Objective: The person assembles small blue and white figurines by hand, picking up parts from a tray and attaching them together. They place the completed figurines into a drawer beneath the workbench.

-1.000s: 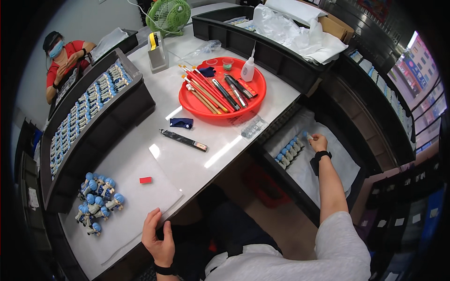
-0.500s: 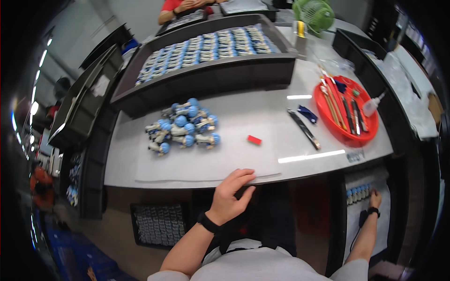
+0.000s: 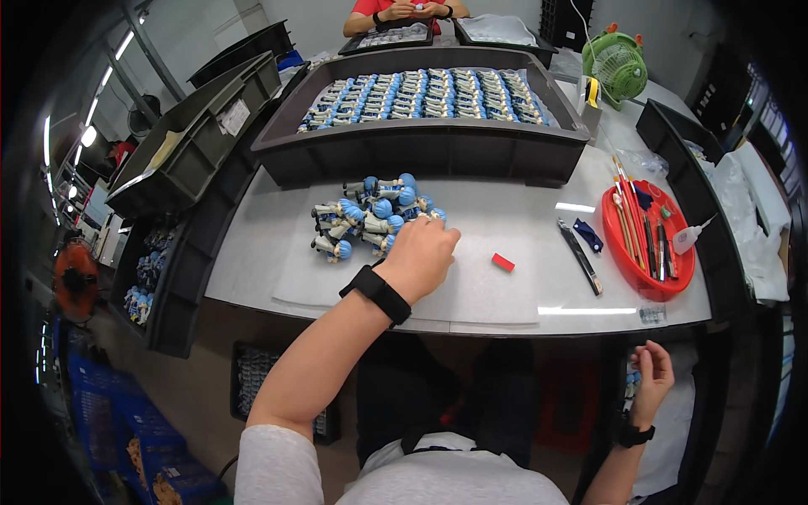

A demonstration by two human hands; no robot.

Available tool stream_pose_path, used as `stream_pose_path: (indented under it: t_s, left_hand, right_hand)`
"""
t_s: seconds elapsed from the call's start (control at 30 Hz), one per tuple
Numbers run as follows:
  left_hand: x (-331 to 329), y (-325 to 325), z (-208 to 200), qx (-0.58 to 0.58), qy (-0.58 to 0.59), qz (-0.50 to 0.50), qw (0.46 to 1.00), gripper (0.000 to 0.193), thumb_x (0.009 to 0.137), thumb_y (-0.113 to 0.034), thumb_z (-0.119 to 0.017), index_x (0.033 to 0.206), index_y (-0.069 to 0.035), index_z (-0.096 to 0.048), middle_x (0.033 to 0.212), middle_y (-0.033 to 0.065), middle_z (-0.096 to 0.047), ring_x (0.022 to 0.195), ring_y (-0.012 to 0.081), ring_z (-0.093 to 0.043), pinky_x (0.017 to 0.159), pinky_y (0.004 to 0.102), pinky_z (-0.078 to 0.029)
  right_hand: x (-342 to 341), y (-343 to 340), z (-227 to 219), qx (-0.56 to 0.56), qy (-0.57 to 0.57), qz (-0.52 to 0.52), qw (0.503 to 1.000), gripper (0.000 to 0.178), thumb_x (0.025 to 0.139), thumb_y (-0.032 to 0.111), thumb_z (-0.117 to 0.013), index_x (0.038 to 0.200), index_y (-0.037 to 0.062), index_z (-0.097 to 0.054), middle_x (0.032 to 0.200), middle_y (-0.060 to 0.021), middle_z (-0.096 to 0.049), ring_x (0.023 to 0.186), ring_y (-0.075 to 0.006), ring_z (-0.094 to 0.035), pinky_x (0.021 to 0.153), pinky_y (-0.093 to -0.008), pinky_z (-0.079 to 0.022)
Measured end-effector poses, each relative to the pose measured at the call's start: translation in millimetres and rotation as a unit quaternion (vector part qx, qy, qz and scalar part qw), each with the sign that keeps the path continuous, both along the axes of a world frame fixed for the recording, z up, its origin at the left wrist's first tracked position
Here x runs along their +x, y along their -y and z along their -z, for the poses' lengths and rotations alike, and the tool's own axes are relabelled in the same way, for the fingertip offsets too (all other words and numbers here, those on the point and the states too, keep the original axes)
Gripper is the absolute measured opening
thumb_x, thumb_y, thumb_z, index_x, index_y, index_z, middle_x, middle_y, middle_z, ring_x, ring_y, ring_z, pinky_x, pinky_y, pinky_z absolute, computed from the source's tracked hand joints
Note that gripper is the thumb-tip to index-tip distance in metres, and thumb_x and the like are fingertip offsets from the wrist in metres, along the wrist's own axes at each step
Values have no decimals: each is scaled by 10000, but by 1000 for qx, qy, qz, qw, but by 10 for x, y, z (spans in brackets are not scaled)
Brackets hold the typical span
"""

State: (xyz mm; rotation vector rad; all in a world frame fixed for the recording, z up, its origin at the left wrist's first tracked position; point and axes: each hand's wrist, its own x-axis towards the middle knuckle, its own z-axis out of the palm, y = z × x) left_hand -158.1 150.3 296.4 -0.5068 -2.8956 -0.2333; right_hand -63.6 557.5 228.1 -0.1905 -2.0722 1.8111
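Observation:
My left hand (image 3: 423, 257) reaches over the right side of a loose pile of small blue-haired figurines (image 3: 360, 220) on the white table. Its fingers curl down around a figurine (image 3: 438, 215) whose blue head shows at the fingertips; the rest of that figurine is mostly hidden. My right hand (image 3: 653, 379) is beyond the table's front edge at the lower right, over a lower tray (image 3: 673, 429) lined with white sheeting. Its fingers are loosely bent and apart, with nothing visible in them. A few figurines (image 3: 632, 384) show in that tray beside the hand.
A large dark tray (image 3: 412, 151) of figurines in rows stands behind the pile. On the right lie a red block (image 3: 502, 263), black tweezers (image 3: 581, 257) and a red basin (image 3: 627, 269) of brushes and tools. A green fan (image 3: 619, 67) stands behind. Across the table sits a co-worker (image 3: 370, 7).
My left hand has moved forward from the table's front edge onto the figurine pile. My right hand has lifted away from the row of figurines in the lower tray. The view has shifted.

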Motion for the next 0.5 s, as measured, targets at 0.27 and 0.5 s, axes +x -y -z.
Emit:
stream_pose_path:
  t_s: [0.27, 0.5]
  left_hand:
    - [313, 4, -151, 494, 185, -27, 849, 259, 807, -133, -673, 1021, 3, -623, 853, 103, -649, 759, 133, -619, 667, 264, -494]
    - [815, -182, 151, 769, 311, -39, 557, 294, 891, -116, -588, 1148, 13, -527, 1007, 97, -621, 915, 150, -613, 770, 285, -522]
  right_hand:
    - [170, 1228, -183, -102, 71, -216, 968, 172, 846, -32, -583, 1017, -25, -598, 895, -99, -653, 794, -130, -626, 720, -238, -506]
    - [162, 1974, -184, -341, 179, -364, 848, 341, 972, 193, -418, 1235, -22, -441, 1044, -186, -607, 848, -214, -634, 705, -278, -509]
